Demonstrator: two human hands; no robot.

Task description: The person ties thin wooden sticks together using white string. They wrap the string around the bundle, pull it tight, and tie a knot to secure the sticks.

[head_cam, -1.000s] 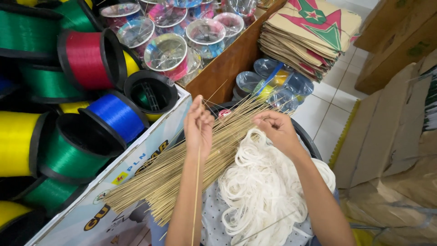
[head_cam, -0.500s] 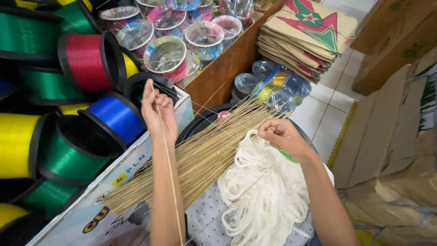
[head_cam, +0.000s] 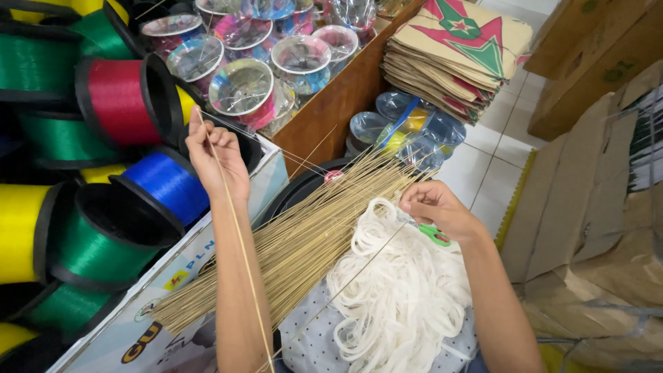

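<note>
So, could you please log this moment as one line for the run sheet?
left hand: raised, pinching thin stick | right hand: on white string pile, green scissors | stick bundle: on lap

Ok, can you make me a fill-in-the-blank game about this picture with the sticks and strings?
1. The left hand holds up one thin ____ between its fingers.
2. The spool just above the blue spool is wound with ____ thread.
3. The loose pile of string under the right hand is ____ in colour.
4. The scissors at the right hand have ____ handles.

Missing words: stick; red; white; green
</note>
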